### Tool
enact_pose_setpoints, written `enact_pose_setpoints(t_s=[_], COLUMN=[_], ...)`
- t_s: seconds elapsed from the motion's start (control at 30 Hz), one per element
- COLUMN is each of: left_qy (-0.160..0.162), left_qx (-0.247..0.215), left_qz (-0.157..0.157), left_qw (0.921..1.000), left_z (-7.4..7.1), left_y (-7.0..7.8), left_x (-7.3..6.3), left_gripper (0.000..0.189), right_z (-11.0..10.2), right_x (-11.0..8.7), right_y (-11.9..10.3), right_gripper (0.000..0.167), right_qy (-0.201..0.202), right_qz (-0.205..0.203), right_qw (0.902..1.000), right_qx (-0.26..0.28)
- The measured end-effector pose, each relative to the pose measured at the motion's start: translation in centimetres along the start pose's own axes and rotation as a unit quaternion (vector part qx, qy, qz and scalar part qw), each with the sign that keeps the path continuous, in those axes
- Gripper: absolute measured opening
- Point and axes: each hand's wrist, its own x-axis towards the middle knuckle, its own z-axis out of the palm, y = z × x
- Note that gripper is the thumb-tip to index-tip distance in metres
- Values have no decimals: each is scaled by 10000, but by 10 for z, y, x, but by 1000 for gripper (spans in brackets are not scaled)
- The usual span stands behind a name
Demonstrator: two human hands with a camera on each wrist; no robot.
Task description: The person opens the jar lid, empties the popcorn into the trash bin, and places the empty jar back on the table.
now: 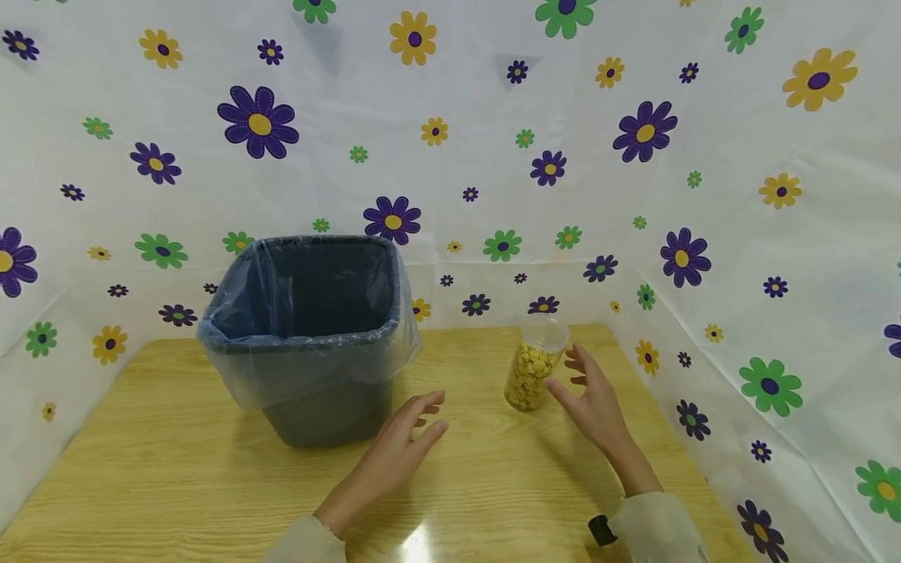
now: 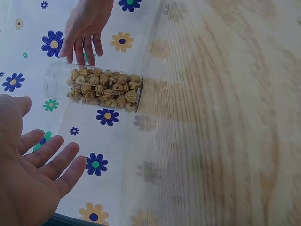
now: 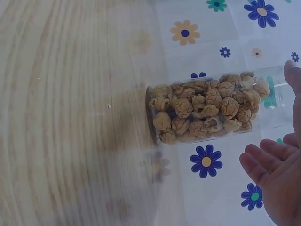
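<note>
A clear cylindrical jar of popcorn (image 1: 531, 369) stands upright on the wooden table; its upper part holds no popcorn. I cannot tell if a lid covers its top. My right hand (image 1: 597, 403) is just right of the jar, fingers loosely spread and thumb toward it; contact is unclear. In the right wrist view, the popcorn jar (image 3: 207, 109) lies between the thumb and fingers of that hand (image 3: 284, 183). Nearer the bin, my left hand (image 1: 404, 442) hovers above the table with relaxed fingers and nothing in it. The left wrist view shows this hand (image 2: 33, 174) apart from the jar (image 2: 106, 88).
Left of the jar, a dark grey trash bin (image 1: 327, 410) stands on the table, lined with a translucent plastic bag (image 1: 246, 375). White flower-printed sheeting (image 1: 450, 180) encloses the wooden table (image 1: 176, 469) at the back and sides.
</note>
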Motion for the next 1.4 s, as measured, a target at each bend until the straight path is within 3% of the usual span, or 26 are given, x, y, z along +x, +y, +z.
enact_pose_setpoints(t_s=[0.47,0.73,1.07,1.4], left_qy=[58,123,146,77], left_qx=[-49,-58,-139,-130], left_qz=[31,97,-10,-115], left_qw=[10000,9999,9998,9998], left_z=[15,21,28,33], left_y=[4,7,4,5], left_x=[29,45,57,63], left_gripper=[50,54,51,57], right_z=[6,8,8,14], right_x=[28,40,45,45], right_y=[-3,-10,-11,-14], right_gripper=[78,84,88,74], right_qy=[120,58,-80,-29], right_qz=[-90,217,402,401], right_qw=[9998,9994,9985,9971], right_qx=[156,260,368,642])
